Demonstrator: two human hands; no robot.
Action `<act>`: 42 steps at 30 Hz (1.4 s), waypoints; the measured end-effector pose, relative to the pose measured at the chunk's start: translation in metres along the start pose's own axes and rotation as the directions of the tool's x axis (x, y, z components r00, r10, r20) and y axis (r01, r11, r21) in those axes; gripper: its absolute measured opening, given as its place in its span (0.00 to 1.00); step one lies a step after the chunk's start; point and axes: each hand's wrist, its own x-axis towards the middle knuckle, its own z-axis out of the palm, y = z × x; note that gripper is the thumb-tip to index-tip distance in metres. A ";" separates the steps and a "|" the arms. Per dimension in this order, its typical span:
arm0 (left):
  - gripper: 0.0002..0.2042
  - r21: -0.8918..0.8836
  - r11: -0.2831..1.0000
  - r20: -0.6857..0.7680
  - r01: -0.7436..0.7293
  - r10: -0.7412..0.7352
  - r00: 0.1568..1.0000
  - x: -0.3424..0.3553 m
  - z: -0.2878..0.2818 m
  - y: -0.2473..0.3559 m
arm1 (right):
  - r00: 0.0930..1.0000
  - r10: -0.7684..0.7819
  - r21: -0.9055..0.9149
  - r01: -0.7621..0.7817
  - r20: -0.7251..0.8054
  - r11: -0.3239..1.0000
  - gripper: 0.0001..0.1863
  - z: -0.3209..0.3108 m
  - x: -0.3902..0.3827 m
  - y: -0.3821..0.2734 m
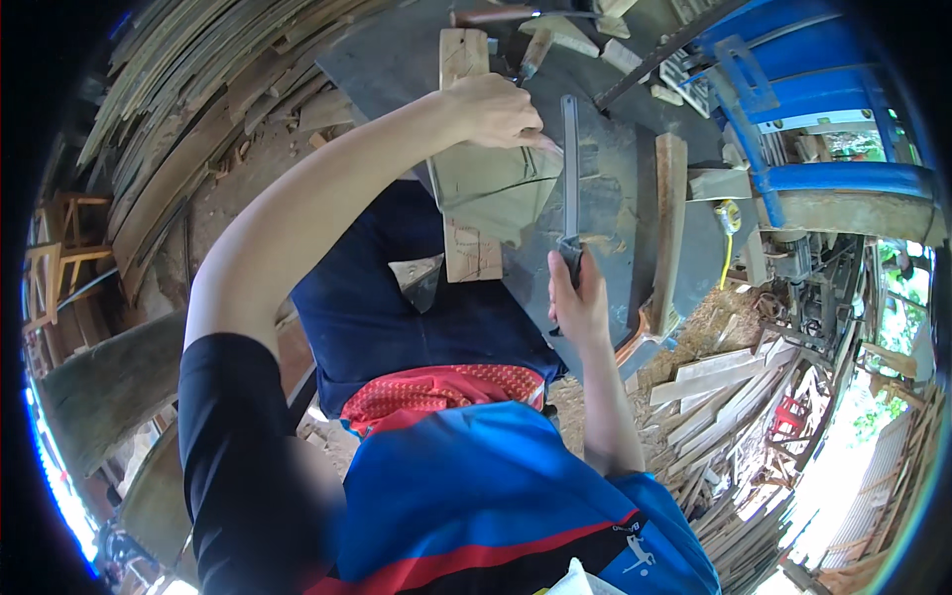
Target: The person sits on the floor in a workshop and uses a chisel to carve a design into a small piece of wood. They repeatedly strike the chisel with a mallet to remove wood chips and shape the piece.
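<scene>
My left hand (496, 114) is closed over the upper part of a pale, thin-looking panel (496, 188) with dark lines drawn on it, lying across an upright-running wooden plank (472, 250). A small wood-handled tool (535, 52) lies just beyond that hand. My right hand (580, 290) grips the dark handle of a long, narrow metal tool (570, 169), a saw or similar, pointing away from me to the right of the panel. The underside of the panel and my left fingertips' exact hold are partly hidden.
A dark worktop (620, 198) holds a wooden strip (669, 218) and offcuts (595, 40). A yellow tape measure (730, 216) sits at right. Blue metal framework (823, 177) stands at upper right. Stacked slats (169, 79) fill the left; scrap wood (714, 387) lies lower right.
</scene>
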 end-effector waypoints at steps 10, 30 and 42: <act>0.31 -0.008 0.964 -0.443 0.266 -0.242 0.863 -0.052 0.084 0.097 | 0.977 0.202 0.418 -0.214 0.072 0.883 0.18 0.003 0.024 0.019; 0.22 -0.112 0.962 -0.503 0.248 -0.271 0.821 -0.086 0.057 0.046 | 0.992 0.096 -0.060 -0.091 0.085 0.994 0.23 -0.028 0.122 -0.016; 0.24 -0.811 0.340 -0.147 0.476 -0.906 0.396 -0.075 0.093 -0.007 | 0.941 -0.327 -0.497 0.328 0.091 0.803 0.09 0.047 0.041 -0.031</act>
